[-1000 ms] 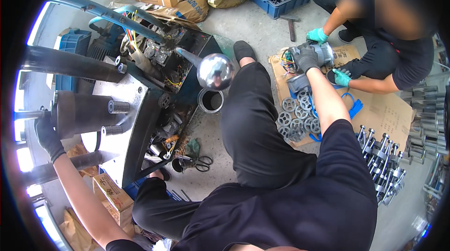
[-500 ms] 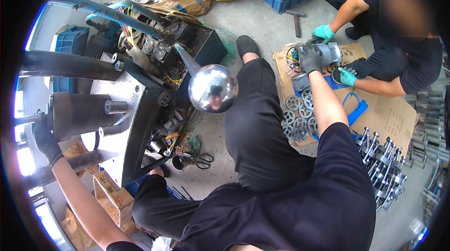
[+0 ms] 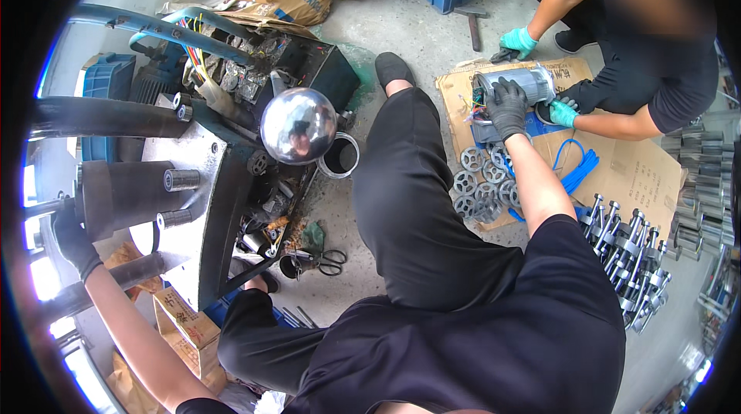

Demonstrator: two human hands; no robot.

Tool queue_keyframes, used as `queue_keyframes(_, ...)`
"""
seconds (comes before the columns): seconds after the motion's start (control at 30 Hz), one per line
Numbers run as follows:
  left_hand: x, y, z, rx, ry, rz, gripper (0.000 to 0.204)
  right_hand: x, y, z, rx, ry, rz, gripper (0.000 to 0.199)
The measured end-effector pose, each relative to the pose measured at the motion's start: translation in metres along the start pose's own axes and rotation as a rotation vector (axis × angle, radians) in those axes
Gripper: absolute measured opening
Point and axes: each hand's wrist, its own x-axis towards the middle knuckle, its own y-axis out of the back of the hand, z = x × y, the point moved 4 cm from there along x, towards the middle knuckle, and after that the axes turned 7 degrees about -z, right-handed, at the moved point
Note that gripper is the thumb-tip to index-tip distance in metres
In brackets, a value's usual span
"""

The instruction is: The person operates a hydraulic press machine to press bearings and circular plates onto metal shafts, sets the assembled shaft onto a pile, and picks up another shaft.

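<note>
Gripping Motor Housing, Far Right

Reaching far right, the gloved right hand [image 3: 507, 107] curls its fingers over one grey motor housing [image 3: 519, 83] lying on flattened cardboard [image 3: 617, 174]. One co-worker's two teal-gloved hands [image 3: 518, 41] [image 3: 563, 113] sit just beside the housing. Roughly eight round grey gears [image 3: 482, 186] lie near of it. Left hand [image 3: 73, 238], gloved, wraps a dark lever [image 3: 46, 209] on the press machine [image 3: 185, 174], well apart from the housing. One shiny steel ball [image 3: 298, 125] tops the machine.
</note>
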Motion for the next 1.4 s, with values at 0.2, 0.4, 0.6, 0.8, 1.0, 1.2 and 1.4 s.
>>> queue_keyframes(0.2,-0.001,0.003,-0.009,-0.014,0.052,-0.012,0.029,0.001,0.001,-0.003,-0.012,0.034,0.031,0.043)
queue_keyframes(0.4,-0.001,0.006,0.001,0.172,0.033,-0.037,0.028,0.004,0.011,-0.016,-0.083,0.003,0.023,0.048)
queue_keyframes(0.6,-0.004,0.010,0.001,0.230,-0.126,0.040,0.027,0.013,0.018,-0.029,-0.163,-0.006,-0.069,0.046)
queue_keyframes(0.8,-0.002,0.007,0.009,0.128,-0.029,-0.015,0.028,0.016,0.018,-0.024,-0.164,0.027,-0.059,0.039)
queue_keyframes(1.0,-0.006,0.008,0.012,-0.005,0.057,0.013,0.027,0.014,0.017,-0.020,-0.140,0.057,-0.044,0.034)
queue_keyframes(1.2,0.001,0.005,0.020,0.103,0.034,-0.014,0.027,0.035,0.025,0.033,-0.171,0.033,-0.041,0.033)
queue_keyframes(1.4,-0.002,0.019,0.002,0.559,0.005,-0.104,0.033,0.068,0.051,0.083,-0.338,-0.388,-0.128,0.069)
